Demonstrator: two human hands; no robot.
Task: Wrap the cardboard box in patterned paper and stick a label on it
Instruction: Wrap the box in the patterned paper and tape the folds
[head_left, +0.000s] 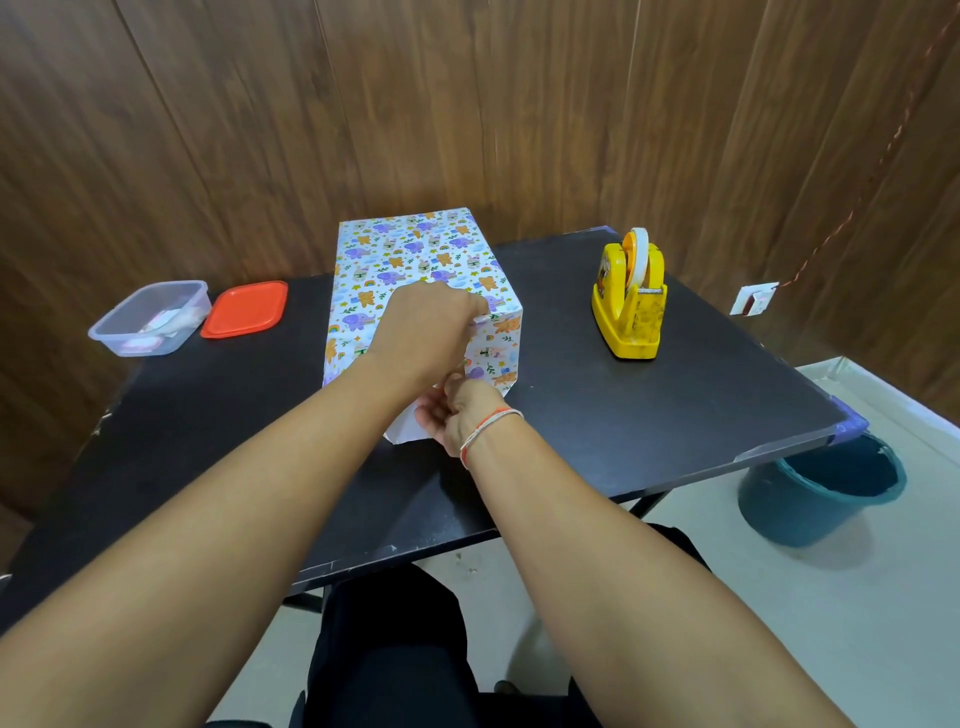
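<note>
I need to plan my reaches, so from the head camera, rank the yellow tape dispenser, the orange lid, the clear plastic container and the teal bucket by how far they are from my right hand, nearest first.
From the right hand at the box's near end:
1. Yellow tape dispenser, on the table to the right.
2. Orange lid, on the table to the left.
3. Clear plastic container, farther left beside the lid.
4. Teal bucket, on the floor off the table's right corner; its rank against the container is too close to call.

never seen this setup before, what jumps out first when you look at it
The box in patterned paper at mid-table, with the left hand on its near top edge and the right hand pinching the white flap below. Then the yellow tape dispenser to the right and the orange lid to the left.
</note>
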